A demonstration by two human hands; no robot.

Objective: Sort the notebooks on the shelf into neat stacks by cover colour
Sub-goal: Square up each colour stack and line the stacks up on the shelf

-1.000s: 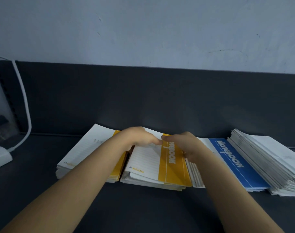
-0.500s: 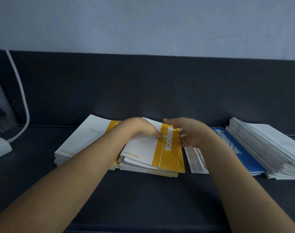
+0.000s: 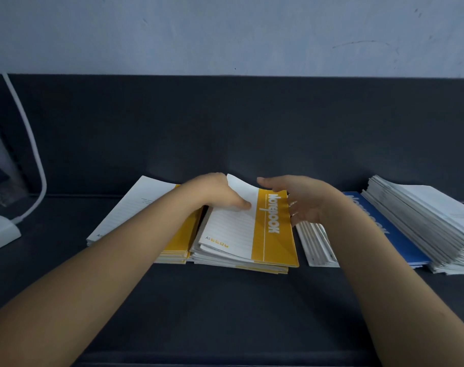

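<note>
Squaring up a yellow stack is the step judged to be in hand.

1. The left hand point(image 3: 215, 193) grips the top yellow notebook point(image 3: 273, 234) at its far left corner: the thumb lies on the cover, the fingers curl over the far edge, and that corner is raised off the middle yellow stack point(image 3: 241, 266) beneath.
2. The right hand point(image 3: 302, 200) holds nothing. Its fingers are straight and spread, just beside the notebook's right edge.
3. All piles sit along the back edge of the shelf point(image 3: 225, 300). A second yellow stack point(image 3: 135, 207) lies to the left, partly under the left forearm. A blue-covered stack point(image 3: 403, 245) and a slanted white pile point(image 3: 424, 221) lie toward the right end.

Judgement: the middle stack's lower notebooks are fanned at the front. The next move calls for lowering the raised corner flat, then pressing both sides inward to align the edges. The 2 yellow stacks probably need merging. The white pile's cover colours cannot be told.
</note>
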